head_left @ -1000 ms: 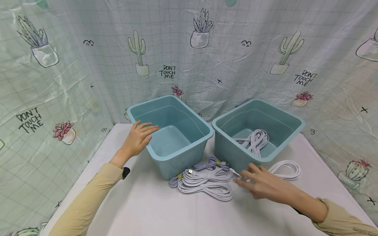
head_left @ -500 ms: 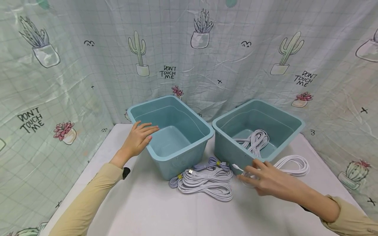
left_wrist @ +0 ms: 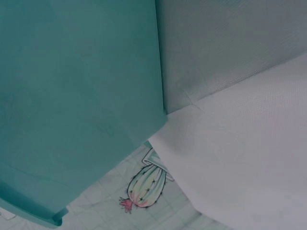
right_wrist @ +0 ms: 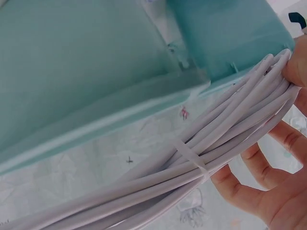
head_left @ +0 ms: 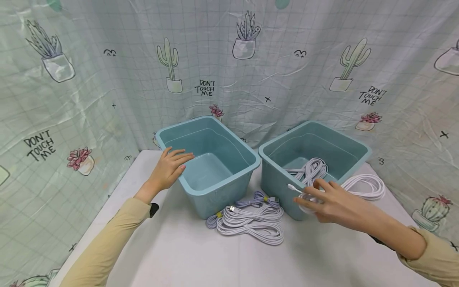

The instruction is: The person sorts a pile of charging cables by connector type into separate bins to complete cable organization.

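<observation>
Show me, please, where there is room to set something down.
Free: the table between the sleeves, nearer than the cable pile; the left bin's visible floor. Crowded: before the bins, with that pile and the right hand.

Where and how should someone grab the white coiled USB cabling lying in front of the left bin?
Probably across the middle strands of the white coiled USB cabling, from above on the near side: it lies flat and spreads into loose loops, while the left bin and lavender cable crowd its far side.
</observation>
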Demonstrator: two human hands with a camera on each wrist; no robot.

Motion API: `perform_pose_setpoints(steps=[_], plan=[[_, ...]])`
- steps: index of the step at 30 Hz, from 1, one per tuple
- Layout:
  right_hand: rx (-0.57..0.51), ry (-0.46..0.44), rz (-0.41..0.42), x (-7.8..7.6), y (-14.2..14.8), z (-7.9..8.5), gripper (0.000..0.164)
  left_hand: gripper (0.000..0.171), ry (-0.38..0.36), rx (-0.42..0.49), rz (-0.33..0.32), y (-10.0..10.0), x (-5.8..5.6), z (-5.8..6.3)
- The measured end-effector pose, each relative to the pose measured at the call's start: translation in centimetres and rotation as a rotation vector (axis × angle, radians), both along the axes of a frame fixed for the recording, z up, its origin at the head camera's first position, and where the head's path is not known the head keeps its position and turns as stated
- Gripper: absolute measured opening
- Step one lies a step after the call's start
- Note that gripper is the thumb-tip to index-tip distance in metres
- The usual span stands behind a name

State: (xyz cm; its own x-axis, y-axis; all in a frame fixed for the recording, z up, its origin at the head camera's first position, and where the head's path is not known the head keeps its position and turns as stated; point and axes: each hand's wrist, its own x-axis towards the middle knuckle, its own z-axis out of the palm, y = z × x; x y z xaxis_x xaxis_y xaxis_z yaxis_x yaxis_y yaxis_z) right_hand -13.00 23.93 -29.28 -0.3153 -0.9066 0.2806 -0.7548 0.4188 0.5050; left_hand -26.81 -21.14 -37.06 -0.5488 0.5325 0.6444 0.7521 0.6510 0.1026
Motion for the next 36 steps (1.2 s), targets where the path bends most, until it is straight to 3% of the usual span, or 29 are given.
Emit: perform_pose_setpoints(steps=[5, 10, 23, 30, 36], plan=[[0.002, 0.025, -0.003, -0.7, 0.2, 1.0, 0.059, 0.066, 0.002, -0.004, 0.002, 0.0, 0.1, 0.0], [0.0, 0.043, 0.005, -1.7, 0.4, 1.8, 0.07, 0.06, 0.003, -0.01, 0.005, 0.0, 0.0, 0.0], [0.013, 0.034, 0.007, -4.7, 1.3, 3.1, 0.067, 0.058, 0.007, -0.017, 0.002, -0.1, 0.0, 0.1], [0.064, 0.048, 0.038, -6.6, 1.3, 2.7, 0.055, 0.043, 0.004, -0.019, -0.003, -0.2, 0.0, 0.1], [0.116, 0.079, 0.039, -7.6, 1.6, 1.9, 0.051, 0.052, 0.002, -0.019, -0.003, -0.2, 0.0, 0.1]])
